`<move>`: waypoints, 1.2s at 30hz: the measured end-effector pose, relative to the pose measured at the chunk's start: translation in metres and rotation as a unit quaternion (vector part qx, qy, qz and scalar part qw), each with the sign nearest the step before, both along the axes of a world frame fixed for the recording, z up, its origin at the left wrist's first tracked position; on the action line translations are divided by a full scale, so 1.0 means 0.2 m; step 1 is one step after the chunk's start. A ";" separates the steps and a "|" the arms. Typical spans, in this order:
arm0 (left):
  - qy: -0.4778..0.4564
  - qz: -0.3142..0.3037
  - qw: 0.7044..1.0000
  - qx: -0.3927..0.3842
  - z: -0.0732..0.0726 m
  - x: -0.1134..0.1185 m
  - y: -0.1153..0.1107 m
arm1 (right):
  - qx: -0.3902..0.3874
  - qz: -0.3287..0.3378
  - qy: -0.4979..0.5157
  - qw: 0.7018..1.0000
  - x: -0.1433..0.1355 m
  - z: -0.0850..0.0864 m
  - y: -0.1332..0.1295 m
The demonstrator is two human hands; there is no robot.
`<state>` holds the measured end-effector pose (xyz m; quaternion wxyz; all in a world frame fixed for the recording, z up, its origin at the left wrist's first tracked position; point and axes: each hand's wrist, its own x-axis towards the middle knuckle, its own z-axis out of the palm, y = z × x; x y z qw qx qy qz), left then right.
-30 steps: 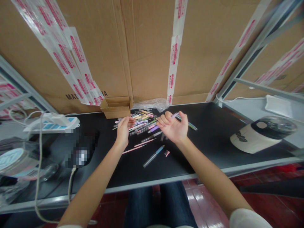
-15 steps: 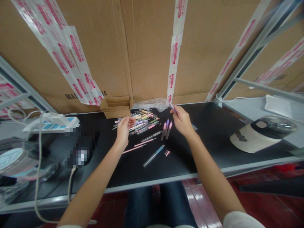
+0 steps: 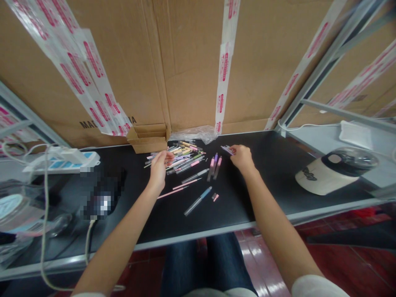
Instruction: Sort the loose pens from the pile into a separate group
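My left hand (image 3: 160, 167) hovers at the left side of a pile of pens (image 3: 185, 156), its fingers loosely bent and apart, with nothing visible in them. The pile mixes pink, purple, yellow, green and clear pens and thin refills. Over on the right, my right hand (image 3: 242, 157) pinches a pale purple pen (image 3: 227, 149) low over the black table. Between the hands lie three capped pens (image 3: 214, 167) in pink and purple, side by side. Closer to me are a blue-and-clear pen (image 3: 198, 201), two thin pink refills (image 3: 175, 192) and small pink pieces (image 3: 215, 197).
A small open cardboard box (image 3: 147, 139) and crumpled clear plastic (image 3: 196, 134) stand behind the pile against large taped cartons. At left are a power strip (image 3: 66, 159), a pixelated dark object (image 3: 105, 194) and a white cable (image 3: 45, 214). A cream-and-black appliance (image 3: 323, 175) sits right.
My right hand has lowered the purple pen from upright toward the table, now nearly flat. My left hand stays beside the pile. The whole view has shifted slightly.
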<state>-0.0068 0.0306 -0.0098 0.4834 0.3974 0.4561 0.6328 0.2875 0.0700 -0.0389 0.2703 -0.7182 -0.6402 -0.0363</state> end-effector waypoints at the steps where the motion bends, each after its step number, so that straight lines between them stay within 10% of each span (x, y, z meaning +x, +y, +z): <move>1: 0.000 0.000 1.000 0.000 0.00 0.00 0.00 | 0.007 -0.003 -0.011 1.000 0.00 -0.01 0.00; 9: -0.011 0.004 1.000 -0.007 0.00 -0.01 0.01 | 0.059 0.176 -0.016 0.983 -0.06 0.06 -0.03; 19: 0.069 -0.043 0.997 -0.005 0.00 -0.01 0.02 | -0.061 0.531 0.071 0.842 -0.42 0.17 -0.20; 23: 0.119 -0.050 0.991 0.041 -0.02 -0.01 0.02 | -0.081 0.526 0.044 0.845 -0.44 0.17 -0.20; 29: 0.207 -0.053 0.974 0.078 -0.02 -0.01 0.01 | -0.039 0.358 -0.046 0.932 -0.20 0.19 -0.15; 36: 0.261 -0.054 0.958 0.102 -0.02 -0.02 0.01 | -0.083 0.374 -0.040 0.923 -0.16 0.18 -0.15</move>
